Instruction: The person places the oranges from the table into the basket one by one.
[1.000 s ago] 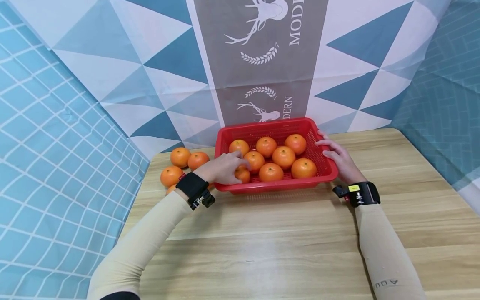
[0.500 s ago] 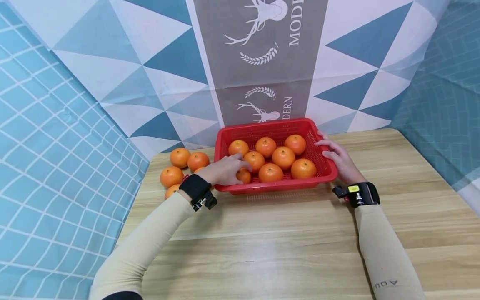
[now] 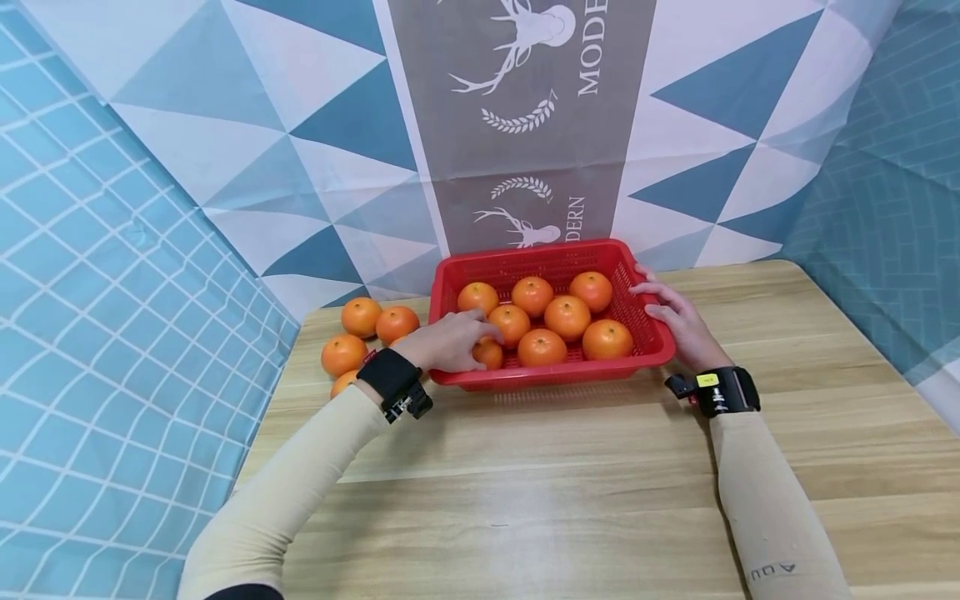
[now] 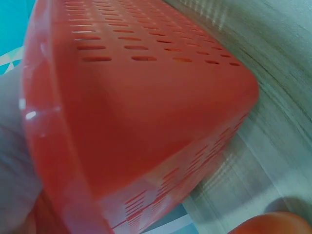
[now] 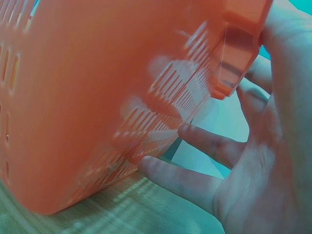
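A red slotted basket [image 3: 551, 375] stands on the wooden table [image 3: 570, 483] with several oranges inside. My left hand [image 3: 450, 342] reaches over its front left corner, fingers curved over a small orange [image 3: 491, 355] lying in that corner. My right hand [image 3: 675, 323] lies against the basket's right side, fingers straight along the wall and rim. The left wrist view is filled by the basket's outer corner [image 4: 146, 112]. In the right wrist view, straight fingers [image 5: 209, 146] lie beside the basket wall [image 5: 97, 97].
Several loose oranges [image 3: 362, 315] lie on the table left of the basket, one [image 3: 343, 382] close to my left wrist. A patterned cloth backdrop [image 3: 525, 125] hangs right behind the basket. The table's left edge is near the loose oranges.
My left hand has sunk slightly lower over the small orange in the basket's front left corner. My right hand and the basket have stayed put.
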Available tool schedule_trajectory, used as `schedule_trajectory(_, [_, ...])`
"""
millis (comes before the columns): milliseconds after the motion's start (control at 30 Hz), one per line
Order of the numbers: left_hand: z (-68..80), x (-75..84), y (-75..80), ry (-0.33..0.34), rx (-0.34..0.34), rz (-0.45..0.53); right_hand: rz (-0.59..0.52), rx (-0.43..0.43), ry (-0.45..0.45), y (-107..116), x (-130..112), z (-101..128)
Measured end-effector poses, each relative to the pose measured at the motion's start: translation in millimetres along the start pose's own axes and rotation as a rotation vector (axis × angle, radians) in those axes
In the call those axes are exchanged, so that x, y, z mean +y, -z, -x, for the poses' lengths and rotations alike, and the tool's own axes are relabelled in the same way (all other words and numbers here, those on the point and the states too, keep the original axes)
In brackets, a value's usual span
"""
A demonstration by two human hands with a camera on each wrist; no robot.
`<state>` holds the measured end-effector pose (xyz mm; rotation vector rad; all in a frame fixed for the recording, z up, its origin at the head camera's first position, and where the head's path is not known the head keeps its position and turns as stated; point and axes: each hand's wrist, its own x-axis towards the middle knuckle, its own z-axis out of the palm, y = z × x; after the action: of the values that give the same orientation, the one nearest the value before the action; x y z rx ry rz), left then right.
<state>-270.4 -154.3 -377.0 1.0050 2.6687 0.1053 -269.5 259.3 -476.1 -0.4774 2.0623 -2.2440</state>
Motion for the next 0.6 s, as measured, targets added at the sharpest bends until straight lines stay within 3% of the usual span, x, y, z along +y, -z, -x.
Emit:
schedule_trajectory(167, [2.3, -0.8, 7.7, -0.041, 0.039, -0.009, -0.003, -0.006, 0.012, -0.5, 0.2, 0.9])
schedule_trajectory(367, [11.2, 1.7, 30.6, -0.054, 0.072, 0.019, 0.002, -0.004, 0.019, 0.1, 1.2, 1.1])
schedule_trajectory(600, [23.0, 1.0, 57.6, 0.004, 0.126, 0.036, 0.011, -0.001, 0.007, 0.0, 0.9, 0.7])
